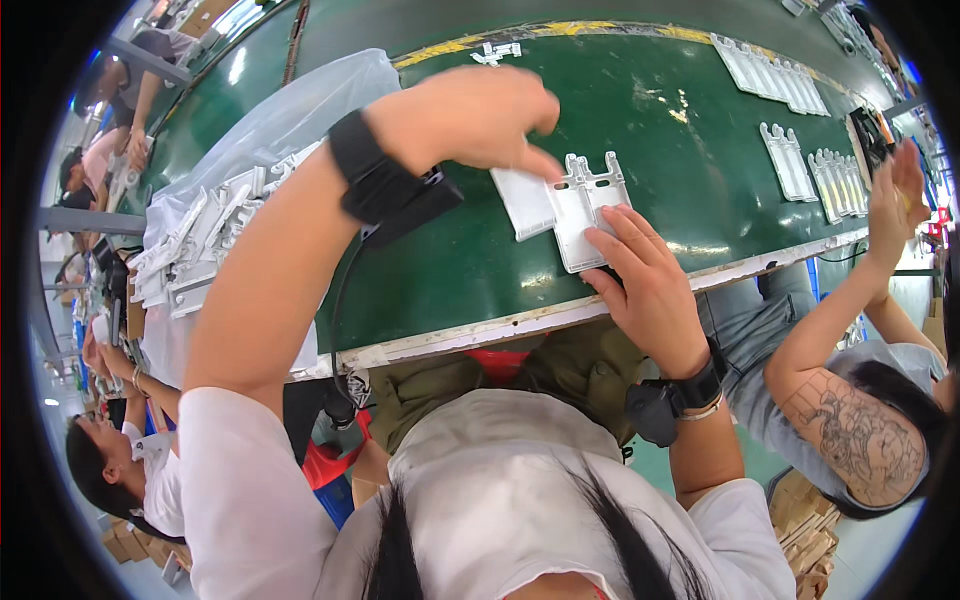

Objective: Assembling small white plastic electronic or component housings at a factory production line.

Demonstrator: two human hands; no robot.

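Observation:
A flat white plastic panel (pixel 579 225) with two pronged hinge-like tabs at its far end lies on the green work table. My right hand (pixel 645 275) grips its right side, fingers over the top and thumb at the near edge. Beneath its left edge, partly covered, is a second plain white panel (pixel 523 205). My left hand (pixel 475 115) reaches across above them, slightly blurred. One of its digits points down to the far left corner of the tabbed panel, apart from the others, with nothing visible in the hand. Its palm side is hidden.
To the left, a clear plastic bag (pixel 290 105) holds a heap of white plastic parts (pixel 200 235). A small white part (pixel 497 53) lies by the far edge. Rows of panels (pixel 768 75) and more panels (pixel 788 165) sit at right, near a co-worker's raised hands (pixel 900 190).

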